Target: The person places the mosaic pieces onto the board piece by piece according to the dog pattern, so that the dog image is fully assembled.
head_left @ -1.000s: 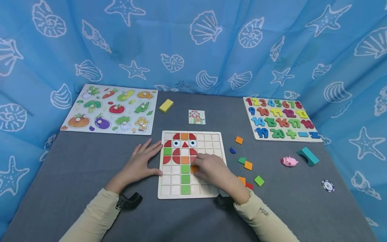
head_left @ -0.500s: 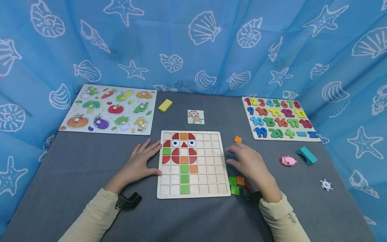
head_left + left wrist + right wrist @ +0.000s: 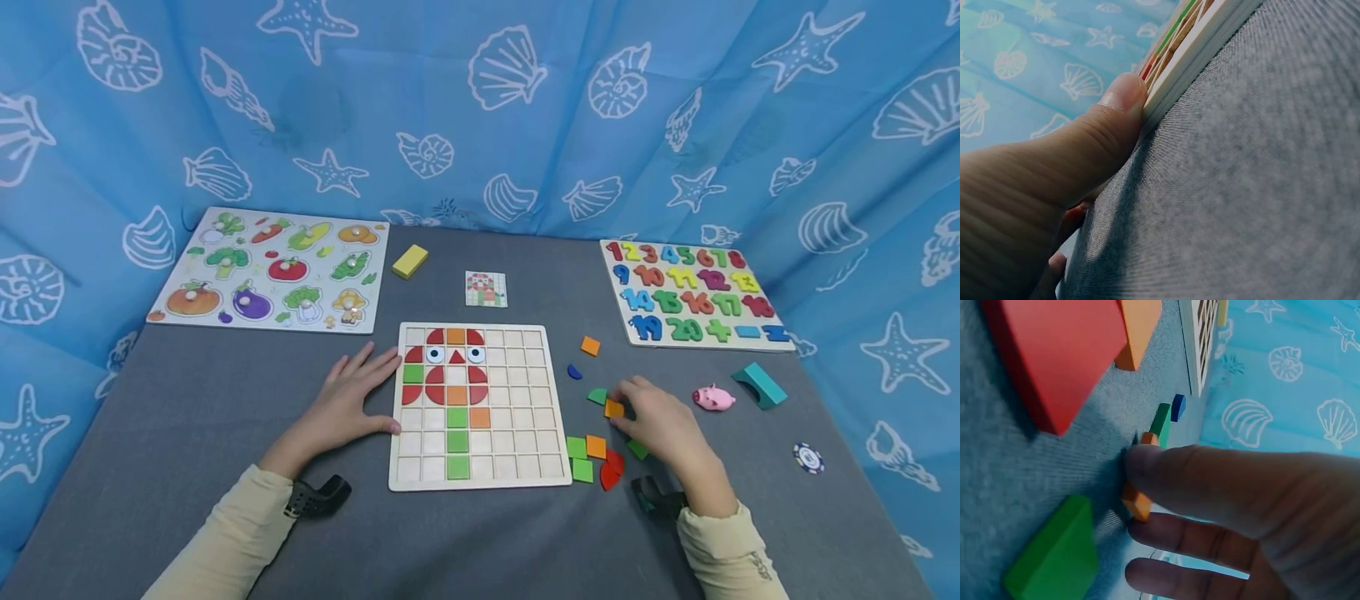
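Note:
A wooden grid board [image 3: 517, 417] lies flat on the table, with red, orange and green tiles set in its left part. My left hand [image 3: 341, 408], fingers spread, rests at the board's left edge; in the left wrist view the thumb [image 3: 1124, 94] touches the side of the frame. Right of the board, my right hand [image 3: 663, 421] pinches an orange square tile [image 3: 613, 409] between thumb and fingers. The right wrist view has the thumb [image 3: 1160, 465] over this tile, close to the table. A green quarter-round tile [image 3: 597, 396] lies beside it.
Loose tiles lie around my right hand: an orange square [image 3: 590, 345], a blue half-round [image 3: 574, 372], green squares [image 3: 582, 471] and red pieces [image 3: 611, 475]. Farther out are a toy pig [image 3: 713, 397], a teal arch [image 3: 761, 386], a number board [image 3: 621, 325], a vegetable board [image 3: 315, 283] and a pattern card [image 3: 485, 289].
My right hand has let go of an orange square on the board, moved right to the loose tiles and taken hold of another orange square. The left hand has stayed put.

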A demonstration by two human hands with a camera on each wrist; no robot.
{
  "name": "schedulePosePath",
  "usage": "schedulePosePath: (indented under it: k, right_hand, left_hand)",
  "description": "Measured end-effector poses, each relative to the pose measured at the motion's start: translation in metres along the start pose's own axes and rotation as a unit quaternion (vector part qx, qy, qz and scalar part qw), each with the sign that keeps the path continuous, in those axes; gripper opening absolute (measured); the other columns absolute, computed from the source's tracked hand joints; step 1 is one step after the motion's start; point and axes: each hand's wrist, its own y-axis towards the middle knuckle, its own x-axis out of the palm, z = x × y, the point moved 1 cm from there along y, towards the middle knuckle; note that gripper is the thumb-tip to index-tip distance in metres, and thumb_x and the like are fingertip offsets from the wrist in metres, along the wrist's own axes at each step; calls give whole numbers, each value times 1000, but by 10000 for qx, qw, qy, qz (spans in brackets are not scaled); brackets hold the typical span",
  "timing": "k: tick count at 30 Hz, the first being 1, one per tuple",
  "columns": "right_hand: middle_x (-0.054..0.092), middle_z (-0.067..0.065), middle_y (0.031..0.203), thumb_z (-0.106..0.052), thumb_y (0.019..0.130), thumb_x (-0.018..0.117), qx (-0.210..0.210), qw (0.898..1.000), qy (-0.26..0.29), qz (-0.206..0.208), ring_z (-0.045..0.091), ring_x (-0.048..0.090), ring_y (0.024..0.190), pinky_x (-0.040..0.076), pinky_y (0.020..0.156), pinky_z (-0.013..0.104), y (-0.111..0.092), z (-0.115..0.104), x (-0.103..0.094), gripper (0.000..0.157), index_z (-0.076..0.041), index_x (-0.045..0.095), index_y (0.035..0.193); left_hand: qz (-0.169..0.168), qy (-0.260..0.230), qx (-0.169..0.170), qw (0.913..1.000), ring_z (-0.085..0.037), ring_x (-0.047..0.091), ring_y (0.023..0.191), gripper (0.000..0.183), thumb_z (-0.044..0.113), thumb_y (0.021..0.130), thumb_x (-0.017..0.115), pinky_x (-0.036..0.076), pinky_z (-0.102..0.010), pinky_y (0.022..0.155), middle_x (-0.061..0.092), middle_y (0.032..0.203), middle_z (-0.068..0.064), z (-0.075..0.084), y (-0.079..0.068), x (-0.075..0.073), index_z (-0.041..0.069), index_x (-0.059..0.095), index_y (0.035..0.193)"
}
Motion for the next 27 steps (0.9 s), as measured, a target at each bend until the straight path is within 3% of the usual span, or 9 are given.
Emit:
schedulePosePath:
  k: [4, 7, 12, 16, 21, 27]
  right_hand:
    - [58, 3, 88, -23, 74, 72, -222, 9991, -35, 361, 16, 52, 73, 49, 67, 38, -2, -13, -2, 27, -10, 64, 96]
    - [58, -1, 88, -25, 74, 72, -786, 9945, 9, 686, 12, 52, 71, 48, 65, 32, -3, -38, -2, 27, -13, 66, 97]
    - [60, -8, 87, -27, 73, 73, -2081, 9744, 139, 843, 6, 53, 72, 47, 63, 24, 1, -93, 6, 26, -18, 68, 96]
    - [61, -8, 87, -29, 72, 74, -2700, 9606, 93, 650, 5, 54, 76, 47, 68, 24, 6, -124, 18, 27, -18, 68, 95]
    - [60, -8, 85, -29, 71, 74, -2940, 9544, -4, 520, 5, 54, 74, 46, 67, 23, 9, -141, 27, 26, -17, 68, 94]
    - [60, -8, 85, -31, 71, 74, -2838, 9578, 29, 466, 5, 53, 73, 46, 66, 24, 12, -146, 28, 27, -17, 67, 94]
  left_hand:
    - [-39, 20, -26, 10000, -30, 7, 136, 97, 57, 62, 69, 1, -53, 105, 24, 146, -1, 0, 0, 0, 17, 30, 140]
    - [-21, 28, -6, 10000, -31, 7, 136, 97, 57, 62, 69, 2, -54, 104, 24, 146, -2, -1, 0, -1, 16, 30, 140]
    - [-18, 20, -10, 10000, -30, 7, 136, 97, 59, 62, 68, 1, -53, 104, 24, 146, 0, -1, 1, 0, 17, 30, 140]
    - [-52, 55, 2, 10000, -28, 6, 136, 97, 61, 62, 66, 1, -53, 105, 23, 147, 2, -3, 1, 2, 19, 29, 141]
    - [-26, 23, 67, 10000, -28, 6, 136, 97, 61, 62, 66, 1, -53, 105, 23, 147, 2, -4, 2, 2, 19, 28, 141]
    - [-6, -11, 25, 10000, -29, 6, 136, 97, 58, 62, 68, 1, -53, 105, 23, 147, 1, -3, 0, 0, 18, 29, 141]
